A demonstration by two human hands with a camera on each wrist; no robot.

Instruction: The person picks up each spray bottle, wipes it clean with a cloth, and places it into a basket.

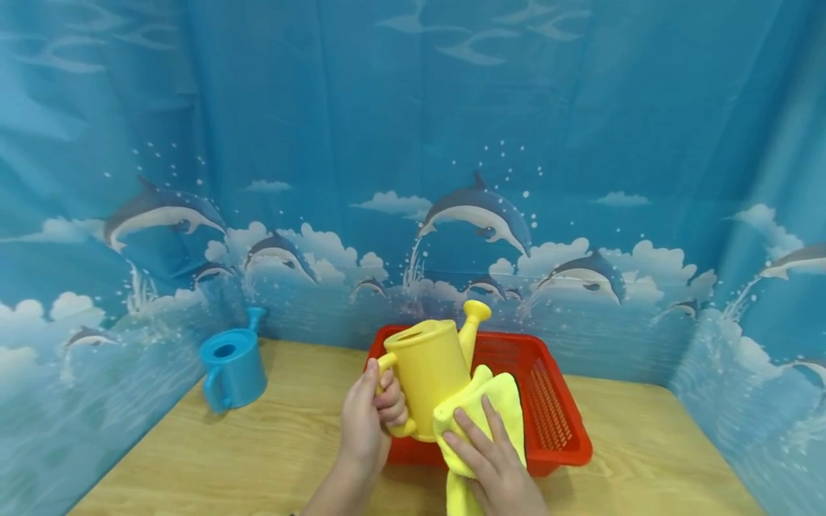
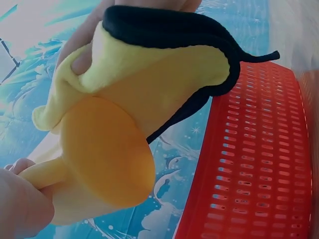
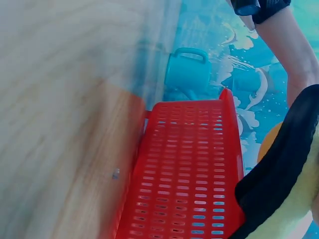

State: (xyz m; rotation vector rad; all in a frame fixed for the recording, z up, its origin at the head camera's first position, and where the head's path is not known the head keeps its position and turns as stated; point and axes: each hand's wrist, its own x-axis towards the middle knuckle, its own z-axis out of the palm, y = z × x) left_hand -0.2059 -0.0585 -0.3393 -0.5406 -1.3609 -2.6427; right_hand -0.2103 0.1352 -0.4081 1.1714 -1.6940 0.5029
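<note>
A yellow watering can (image 1: pixel 429 373) is held up in front of the red basket, its spout pointing up and to the right. My left hand (image 1: pixel 371 416) grips its handle, fingers curled round it. Spread over a yellow cloth (image 1: pixel 497 408), my right hand (image 1: pixel 493 466) presses it against the can's lower right side. In the left wrist view the can's round base (image 2: pixel 107 152) faces the camera, and the dark-edged cloth (image 2: pixel 154 84) lies against it. The right wrist view shows the cloth (image 3: pixel 299 184) at its right edge, hiding most of the can.
The red basket (image 1: pixel 558 401) stands on the wooden table (image 1: pixel 290 430) behind and right of the hands. A blue watering can (image 1: pixel 235 369) stands at the table's left back. A dolphin-printed curtain (image 1: pixel 387 143) hangs behind and along both sides.
</note>
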